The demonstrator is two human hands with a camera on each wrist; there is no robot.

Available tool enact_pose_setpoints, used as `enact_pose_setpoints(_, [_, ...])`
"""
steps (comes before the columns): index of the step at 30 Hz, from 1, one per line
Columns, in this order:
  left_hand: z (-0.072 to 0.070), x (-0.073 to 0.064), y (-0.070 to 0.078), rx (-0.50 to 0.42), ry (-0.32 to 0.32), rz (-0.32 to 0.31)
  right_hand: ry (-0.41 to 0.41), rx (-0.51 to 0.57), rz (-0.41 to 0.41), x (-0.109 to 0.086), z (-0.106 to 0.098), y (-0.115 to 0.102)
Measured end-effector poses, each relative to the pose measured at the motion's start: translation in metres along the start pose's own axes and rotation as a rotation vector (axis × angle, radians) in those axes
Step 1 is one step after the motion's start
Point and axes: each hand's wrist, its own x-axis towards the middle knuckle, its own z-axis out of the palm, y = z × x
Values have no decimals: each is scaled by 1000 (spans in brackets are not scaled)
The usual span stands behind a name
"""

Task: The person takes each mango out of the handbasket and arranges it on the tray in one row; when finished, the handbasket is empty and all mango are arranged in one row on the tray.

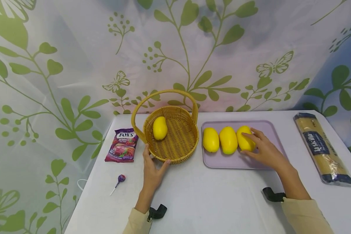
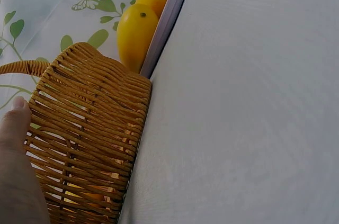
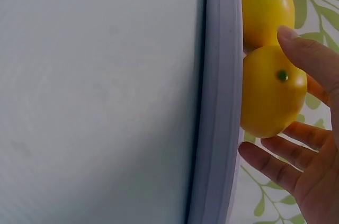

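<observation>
A round wicker basket (image 1: 179,149) with a tall arched handle holds one yellow mango (image 1: 160,128). My left hand (image 1: 153,172) holds the basket at its front left side, thumb along the front rim; in the left wrist view the thumb lies against the woven wall and the other fingers are out of sight. Three more mangoes lie in a row on a lilac tray (image 1: 234,162). Around the rightmost mango (image 1: 245,139) my right hand (image 1: 264,151) is spread, thumb on the near side. In the right wrist view its fingers (image 3: 283,171) are loosely extended beside that mango.
Left of the basket lie a purple candy bag (image 1: 123,146) and a wrapped lollipop (image 1: 121,178). At the far right is a long pack of pasta (image 1: 321,148). A leaf-patterned curtain (image 1: 175,48) hangs behind the white table (image 1: 210,201).
</observation>
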Motion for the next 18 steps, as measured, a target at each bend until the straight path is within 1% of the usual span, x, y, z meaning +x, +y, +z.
enact_pose_setpoints(4, [0, 0, 1, -1, 2, 5, -11, 5, 16, -1, -1, 0])
enact_pose_setpoints(10, [0, -1, 2, 2, 0, 7, -5, -29, 34, -2, -7, -4])
enact_pose_setpoints(15, [0, -1, 1, 2, 1, 4, 17, -51, 9, 0, -13, -10])
enact_pose_setpoints(18, [0, -1, 1, 3, 3, 12, 12, -51, 0, 1, -15, -13])
